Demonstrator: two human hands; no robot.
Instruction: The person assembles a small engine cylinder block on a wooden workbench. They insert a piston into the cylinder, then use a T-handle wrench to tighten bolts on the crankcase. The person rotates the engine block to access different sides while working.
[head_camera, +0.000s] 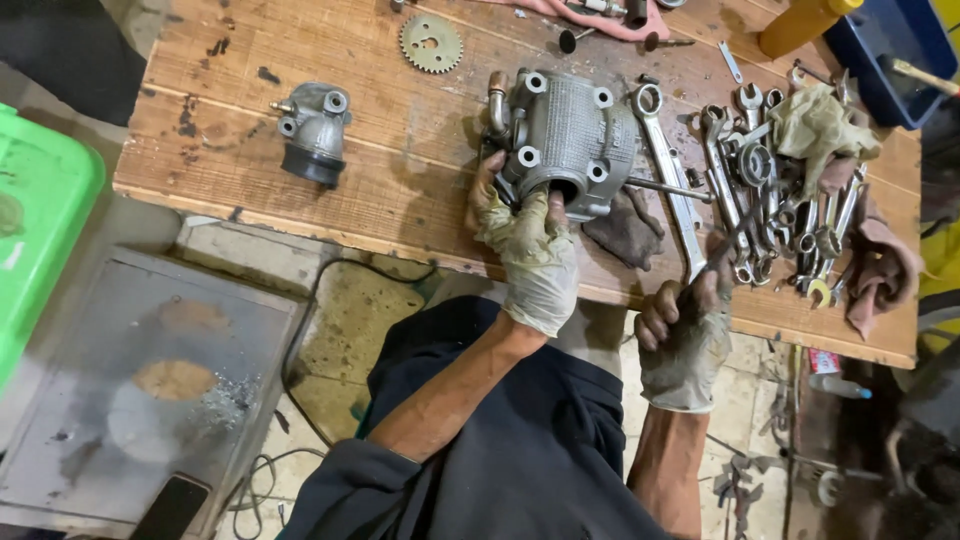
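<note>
While the grey metal engine casting (567, 140) lies near the front edge of the wooden bench (300, 170), its lower rim is gripped by the gloved left hand (530, 255), fingers curled closed around it. A thin dark tool (722, 250) is clasped in the gloved right hand (688, 330), just beside the heap of spanners (770, 200). A toothed sprocket (431, 43) and a smaller casting (314, 132) are noted well apart to the left.

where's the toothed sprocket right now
In the head view the sprocket lies flat near the far edge of the wooden bench, apart from the cylinder head that the left hand grips.
</note>
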